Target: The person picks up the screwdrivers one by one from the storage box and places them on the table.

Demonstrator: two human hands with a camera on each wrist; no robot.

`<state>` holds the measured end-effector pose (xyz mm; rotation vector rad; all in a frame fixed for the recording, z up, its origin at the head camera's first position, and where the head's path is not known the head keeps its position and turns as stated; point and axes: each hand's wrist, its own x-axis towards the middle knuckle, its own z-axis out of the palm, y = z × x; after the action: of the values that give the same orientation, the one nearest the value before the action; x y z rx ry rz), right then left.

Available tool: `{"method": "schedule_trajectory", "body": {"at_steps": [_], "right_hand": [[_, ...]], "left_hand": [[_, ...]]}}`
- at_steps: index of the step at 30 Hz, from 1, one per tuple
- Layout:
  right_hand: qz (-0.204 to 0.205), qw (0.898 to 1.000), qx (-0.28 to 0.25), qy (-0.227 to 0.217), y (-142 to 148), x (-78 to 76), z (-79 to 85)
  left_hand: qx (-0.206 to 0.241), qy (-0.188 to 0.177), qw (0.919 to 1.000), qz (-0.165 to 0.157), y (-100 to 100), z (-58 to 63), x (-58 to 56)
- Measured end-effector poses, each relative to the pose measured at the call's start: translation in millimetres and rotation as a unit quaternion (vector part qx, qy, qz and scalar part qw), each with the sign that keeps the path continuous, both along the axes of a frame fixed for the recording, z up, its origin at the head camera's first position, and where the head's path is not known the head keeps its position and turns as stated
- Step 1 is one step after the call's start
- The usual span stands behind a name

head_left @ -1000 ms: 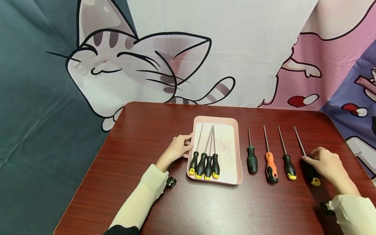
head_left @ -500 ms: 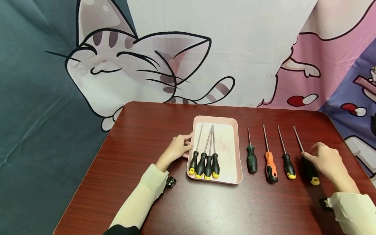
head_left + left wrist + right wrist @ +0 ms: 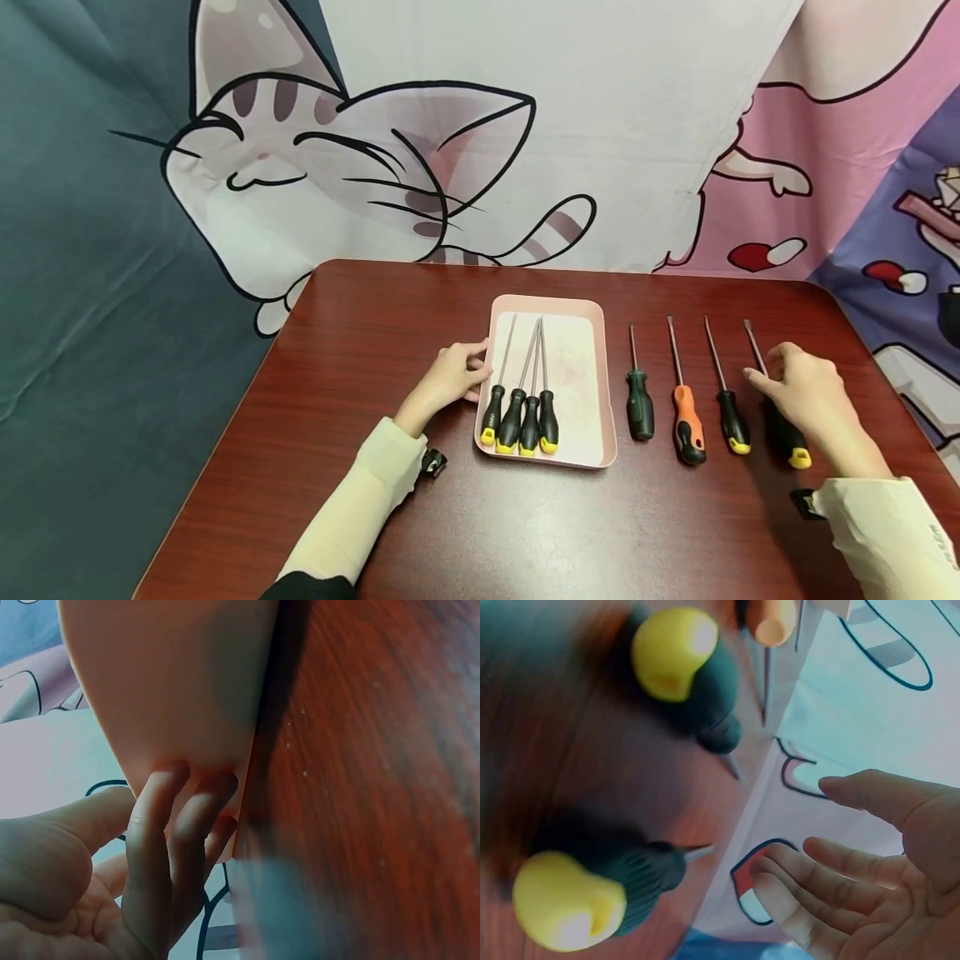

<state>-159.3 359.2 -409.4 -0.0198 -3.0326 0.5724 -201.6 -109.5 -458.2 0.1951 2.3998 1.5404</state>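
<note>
My left hand (image 3: 447, 379) holds the left side of a pink-rimmed tray (image 3: 609, 417), its fingertips (image 3: 174, 776) against the outer wall and the thumb at the rim. Several black-and-yellow screwdrivers (image 3: 548, 421) lie in the tray's left half, handles toward me. My right hand (image 3: 813, 400) is above the rightmost flathead screwdriver (image 3: 787, 437), its thumb (image 3: 870, 793) apart from its loosely bent fingers. Nothing is in it. In the right wrist view, that screwdriver's yellow handle end (image 3: 566, 904) lies beside the hand, apart from it.
Left of the rightmost screwdriver, a slimmer black-and-yellow screwdriver (image 3: 733, 423), an orange-and-black screwdriver (image 3: 687, 417) and a dark green screwdriver (image 3: 640, 406) lie in a row on the brown table (image 3: 525, 533). A printed cloth (image 3: 637, 167) hangs behind the table's far edge.
My right hand has moved away from the rightmost screwdriver's handle, a little forward and left, uncovering more of it. The left hand stays at the tray. The head view has shifted slightly.
</note>
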Motion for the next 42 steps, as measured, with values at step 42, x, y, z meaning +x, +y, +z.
{"method": "schedule_trajectory", "body": {"at_steps": [42], "right_hand": [[0.135, 0.987, -0.084, 0.009, -104.9, -23.1, 9.7]], "left_hand": [[-0.006, -0.007, 0.9999, 0.004, -10.5, 11.7, -1.0]]}}
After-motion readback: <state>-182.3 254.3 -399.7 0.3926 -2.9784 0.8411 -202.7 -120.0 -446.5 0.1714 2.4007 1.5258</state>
